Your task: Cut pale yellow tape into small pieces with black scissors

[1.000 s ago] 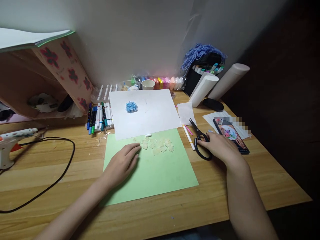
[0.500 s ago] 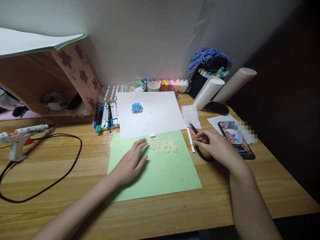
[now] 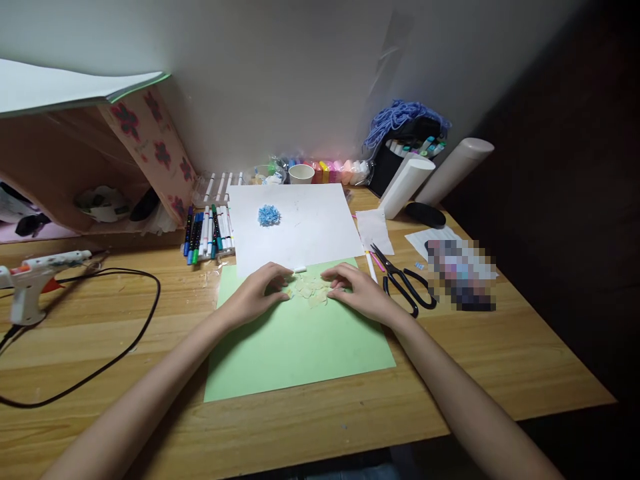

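Note:
A small heap of pale yellow flakes [image 3: 311, 291] lies on the green paper sheet [image 3: 300, 353]. My left hand [image 3: 263, 290] rests at the heap's left edge, fingers curved and thumb apart. Opposite it, my right hand [image 3: 353, 288] is at the right edge, also with thumb and fingers apart. The flakes lie between the fingertips, and neither hand grips anything that I can make out. Just behind the heap is a small white cap-like piece [image 3: 300, 269]. To the right of my right hand, black-handled scissors [image 3: 403, 279] lie on the wood with blades apart.
A white sheet [image 3: 310, 230] behind bears a blue shredded clump [image 3: 269, 215]. Markers [image 3: 206, 232] lie left of it. A glue gun [image 3: 35, 280] with a looping cord occupies the left. Bottles [image 3: 407, 187], a paper cup [image 3: 301, 174] and a blurred phone [image 3: 463, 277] stand or lie around.
My right hand has let go of the scissors, now lying on the table, and moved left to the flakes. My left hand has drawn in against the heap, which is more compact.

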The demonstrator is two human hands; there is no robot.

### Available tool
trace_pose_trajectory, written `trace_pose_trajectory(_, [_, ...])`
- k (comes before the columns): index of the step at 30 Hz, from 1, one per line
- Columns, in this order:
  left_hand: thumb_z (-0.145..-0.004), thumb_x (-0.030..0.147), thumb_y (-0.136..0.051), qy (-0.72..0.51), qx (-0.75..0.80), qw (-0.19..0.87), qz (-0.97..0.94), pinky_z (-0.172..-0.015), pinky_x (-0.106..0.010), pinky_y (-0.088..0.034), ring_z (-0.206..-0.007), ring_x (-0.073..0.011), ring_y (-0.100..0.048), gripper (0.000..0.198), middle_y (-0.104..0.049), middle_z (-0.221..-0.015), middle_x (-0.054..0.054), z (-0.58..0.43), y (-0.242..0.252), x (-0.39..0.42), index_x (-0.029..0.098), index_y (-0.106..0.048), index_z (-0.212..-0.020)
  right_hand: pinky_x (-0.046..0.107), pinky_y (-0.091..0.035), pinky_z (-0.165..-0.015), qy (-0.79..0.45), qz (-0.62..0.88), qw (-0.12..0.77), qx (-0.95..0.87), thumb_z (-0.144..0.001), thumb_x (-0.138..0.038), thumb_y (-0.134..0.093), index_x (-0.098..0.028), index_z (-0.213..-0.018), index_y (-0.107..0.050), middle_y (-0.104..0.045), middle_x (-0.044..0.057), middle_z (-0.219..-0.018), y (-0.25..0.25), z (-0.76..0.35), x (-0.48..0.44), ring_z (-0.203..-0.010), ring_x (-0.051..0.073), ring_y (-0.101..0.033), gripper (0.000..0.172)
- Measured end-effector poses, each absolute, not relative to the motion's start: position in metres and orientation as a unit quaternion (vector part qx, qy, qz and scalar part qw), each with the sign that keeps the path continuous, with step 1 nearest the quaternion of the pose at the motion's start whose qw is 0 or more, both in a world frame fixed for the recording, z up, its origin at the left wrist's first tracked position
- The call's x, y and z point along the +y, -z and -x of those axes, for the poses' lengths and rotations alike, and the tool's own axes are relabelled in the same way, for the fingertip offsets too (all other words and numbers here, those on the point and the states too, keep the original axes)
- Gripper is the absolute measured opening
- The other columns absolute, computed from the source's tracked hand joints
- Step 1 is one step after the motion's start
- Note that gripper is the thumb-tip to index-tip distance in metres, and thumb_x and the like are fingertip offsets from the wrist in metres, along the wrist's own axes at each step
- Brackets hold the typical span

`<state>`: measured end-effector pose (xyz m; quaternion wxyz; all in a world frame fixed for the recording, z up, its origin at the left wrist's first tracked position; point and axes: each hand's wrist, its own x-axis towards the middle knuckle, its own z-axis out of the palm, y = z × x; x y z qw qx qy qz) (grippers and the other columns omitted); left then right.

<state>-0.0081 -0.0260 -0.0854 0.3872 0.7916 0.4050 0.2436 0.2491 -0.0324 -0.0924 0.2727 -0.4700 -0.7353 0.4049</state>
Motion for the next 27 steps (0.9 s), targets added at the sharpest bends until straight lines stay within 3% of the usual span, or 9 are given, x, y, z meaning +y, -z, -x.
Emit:
trace_pose_trajectory(4, [-0.082,0.023,-0.059,-0.297,0.396,0.395,-0.774,-0.08,-0.032,-0.051,-0.091,-0.0147,-0.057,0.023,-0.056,-0.107,-0.005,-0.004,0.089,-0.028,0.021,-0.057,-0.104,0.035,-0.052,-0.086,-0.443,0.432,0.302,-0.725,-0.077,-0.022,-0.064,-0.022,-0.107,-0.058,-0.056,0.006,-0.107,0.087,-0.243,-0.031,-0.091,0.016,-0.061,0.03])
trace_pose_trajectory(8, [-0.078,0.03,-0.064,-0.29,0.427,0.354,-0.78,-0.079,-0.034,-0.05,-0.095,-0.0173,-0.055,0.037,-0.053,-0.115,-0.006,0.007,0.084,-0.032,0.023,-0.054,-0.112,0.037,-0.051,-0.087,-0.415,0.454,0.266,-0.742,-0.069,-0.025,-0.073,-0.023,-0.112,-0.057,-0.054,0.006,-0.113,0.076,-0.267,-0.031,-0.095,0.019,-0.06,0.046])
trace_pose_trajectory(11, [-0.075,0.034,-0.068,-0.243,0.42,0.361,-0.797,-0.083,-0.036,-0.048,-0.1,-0.0196,-0.053,0.047,-0.052,-0.119,-0.007,0.009,0.081,-0.033,0.025,-0.051,-0.118,0.037,-0.052,-0.082,-0.408,0.477,0.206,-0.751,-0.069,-0.023,-0.072,-0.02,-0.103,-0.062,-0.058,0.006,-0.105,0.077,-0.278,-0.03,-0.087,0.018,-0.061,0.036])
trace_pose_trajectory(15, [-0.073,0.033,-0.069,-0.226,0.406,0.364,-0.808,-0.08,-0.033,-0.047,-0.095,-0.0185,-0.054,0.051,-0.052,-0.117,-0.007,-0.007,0.081,-0.033,0.023,-0.05,-0.119,0.034,-0.052,-0.08,-0.429,0.482,0.238,-0.726,-0.071,-0.018,-0.069,-0.018,-0.101,-0.062,-0.059,0.006,-0.099,0.087,-0.263,-0.03,-0.082,0.015,-0.061,0.032])
trace_pose_trajectory(24, [-0.075,0.028,-0.067,-0.213,0.411,0.356,-0.812,-0.066,-0.027,-0.044,-0.075,-0.0143,-0.054,0.031,-0.054,-0.095,-0.004,-0.031,0.083,-0.024,0.019,-0.057,-0.103,0.03,-0.052,-0.078,-0.452,0.438,0.302,-0.716,-0.072,-0.017,-0.069,-0.021,-0.107,-0.062,-0.056,0.003,-0.098,0.099,-0.24,-0.031,-0.078,0.013,-0.06,0.036])
trace_pose_trajectory(27, [-0.076,0.025,-0.065,-0.205,0.431,0.326,-0.816,-0.063,-0.026,-0.041,-0.071,-0.0142,-0.051,0.016,-0.054,-0.082,-0.002,-0.036,0.082,-0.023,0.017,-0.061,-0.089,0.029,-0.052,-0.075,-0.445,0.449,0.313,-0.709,-0.074,-0.015,-0.066,-0.019,-0.096,-0.065,-0.06,0.003,-0.091,0.099,-0.236,-0.032,-0.075,0.013,-0.06,0.023])
